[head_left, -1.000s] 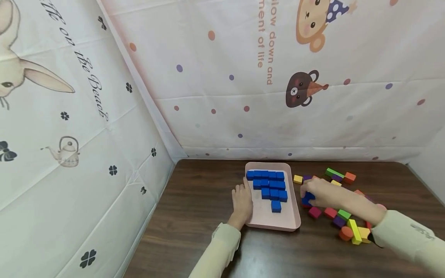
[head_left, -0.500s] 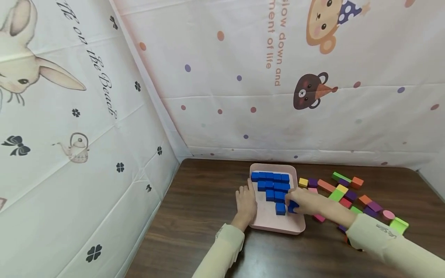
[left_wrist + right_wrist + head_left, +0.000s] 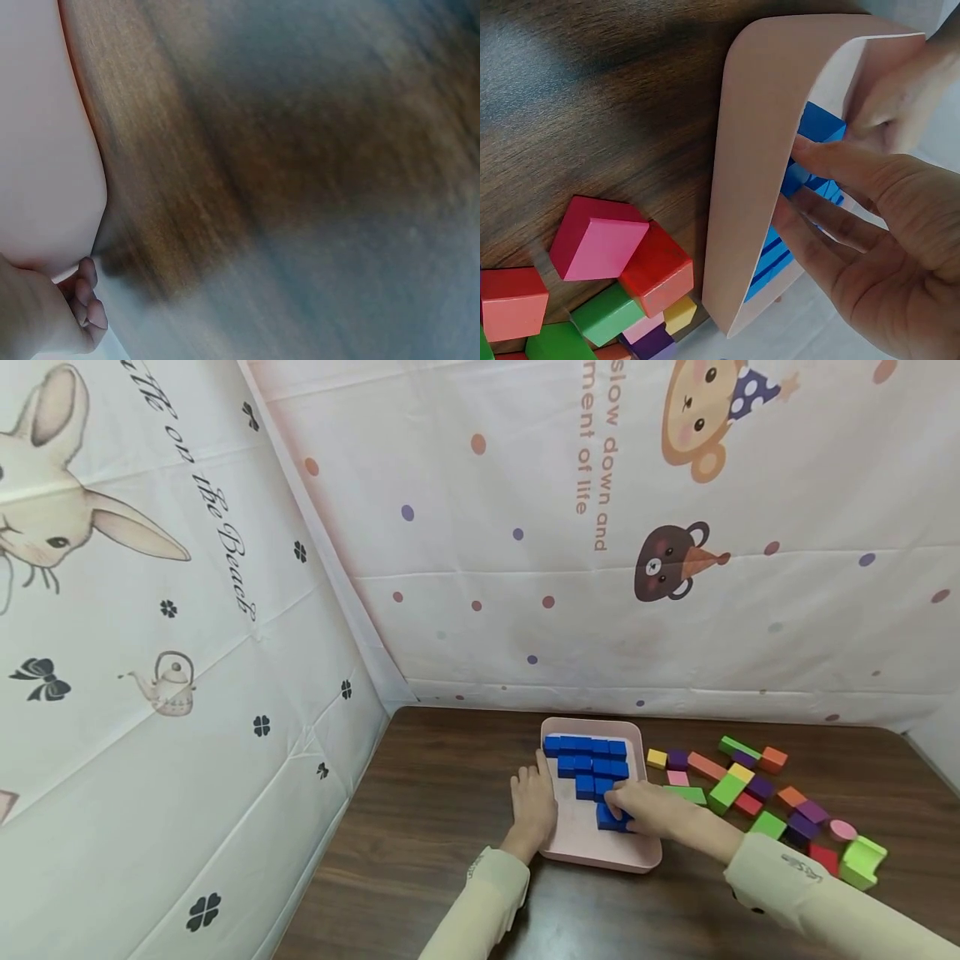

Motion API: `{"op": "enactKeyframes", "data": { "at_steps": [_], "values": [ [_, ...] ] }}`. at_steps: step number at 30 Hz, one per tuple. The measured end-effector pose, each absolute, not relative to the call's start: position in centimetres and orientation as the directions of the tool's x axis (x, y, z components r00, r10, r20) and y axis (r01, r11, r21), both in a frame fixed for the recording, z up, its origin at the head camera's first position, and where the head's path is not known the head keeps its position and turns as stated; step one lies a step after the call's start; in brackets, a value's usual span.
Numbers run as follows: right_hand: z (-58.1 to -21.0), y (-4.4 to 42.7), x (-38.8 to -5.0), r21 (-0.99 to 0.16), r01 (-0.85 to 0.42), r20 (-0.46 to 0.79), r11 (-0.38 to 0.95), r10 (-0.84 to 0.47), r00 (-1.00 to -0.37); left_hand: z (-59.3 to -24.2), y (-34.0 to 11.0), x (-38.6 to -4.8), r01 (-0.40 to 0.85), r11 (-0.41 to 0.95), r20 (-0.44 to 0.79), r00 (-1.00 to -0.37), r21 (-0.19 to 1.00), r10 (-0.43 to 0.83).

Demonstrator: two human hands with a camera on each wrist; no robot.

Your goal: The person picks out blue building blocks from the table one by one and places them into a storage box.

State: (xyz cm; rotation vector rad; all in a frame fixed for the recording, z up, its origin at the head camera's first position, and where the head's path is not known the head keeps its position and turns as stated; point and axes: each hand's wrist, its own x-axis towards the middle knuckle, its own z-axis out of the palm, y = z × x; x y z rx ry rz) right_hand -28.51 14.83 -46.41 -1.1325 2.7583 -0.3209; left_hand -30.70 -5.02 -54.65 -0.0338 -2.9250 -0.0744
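In the head view my right hand point(image 3: 648, 810) reaches over the right rim of a pink tray point(image 3: 600, 857). Thumb and fingers pinch a blue block point(image 3: 795, 177), low in the tray beside another blue block of the front row; the fingers partly cover it. Rows of blue blocks point(image 3: 583, 766) fill the tray's back and middle. My left hand point(image 3: 534, 800) rests against the tray's left side, one finger stretched along the rim. At the lower left of the left wrist view, its other fingers point(image 3: 88, 292) bend loosely beside the tray's outer wall.
Loose coloured blocks lie right of the tray, among them a green block point(image 3: 725, 793), a yellow cube point(image 3: 657, 758) and a pink round piece point(image 3: 842, 830). Dark wooden table point(image 3: 442, 777) extends left of the tray. Printed white cloth point(image 3: 480, 635) hangs behind and at the left.
My right hand has carried the blue block leftward from the loose pile, over the tray rim and down beside the front row's block. The left hand stays at the tray; the head view shifts slightly.
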Motion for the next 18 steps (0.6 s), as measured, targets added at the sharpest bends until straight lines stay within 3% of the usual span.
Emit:
{"op": "enactKeyframes", "data": {
  "at_steps": [7,18],
  "values": [
    [-46.4,14.3,-28.8,-0.262,-0.662,-0.055,0.702,-0.695,-0.717,-54.6,-5.4,-31.1,0.031,0.999,0.228,-0.973,-0.020,0.034],
    [-46.4,14.1,-28.9,-0.323,-0.606,-0.085,0.727,-0.660,-0.746,-55.4,-6.5,-31.3,0.032,0.999,0.202,-0.979,0.009,0.029]
  ]
}}
